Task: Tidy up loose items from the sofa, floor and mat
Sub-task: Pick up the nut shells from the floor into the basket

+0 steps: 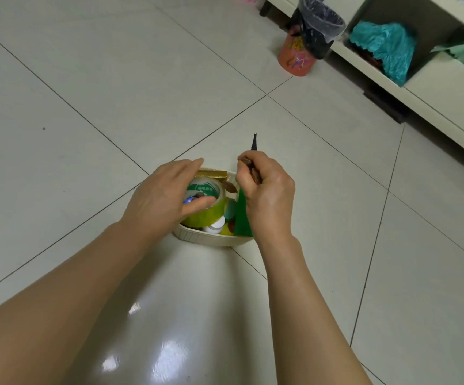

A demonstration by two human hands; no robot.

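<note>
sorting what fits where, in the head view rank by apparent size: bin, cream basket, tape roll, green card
1. bin and cream basket: look alike, unranked; the bin is farther away, the basket partly covered
2. tape roll
3. green card

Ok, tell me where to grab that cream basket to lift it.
Take the cream basket by its ribbed outer wall just under the rim, one hand at each side, coming in low from left and right. The tape roll and green card stand above the rim, so a grasp from above looks blocked. First free the right hand, which grips a dark pointed tool.
</note>
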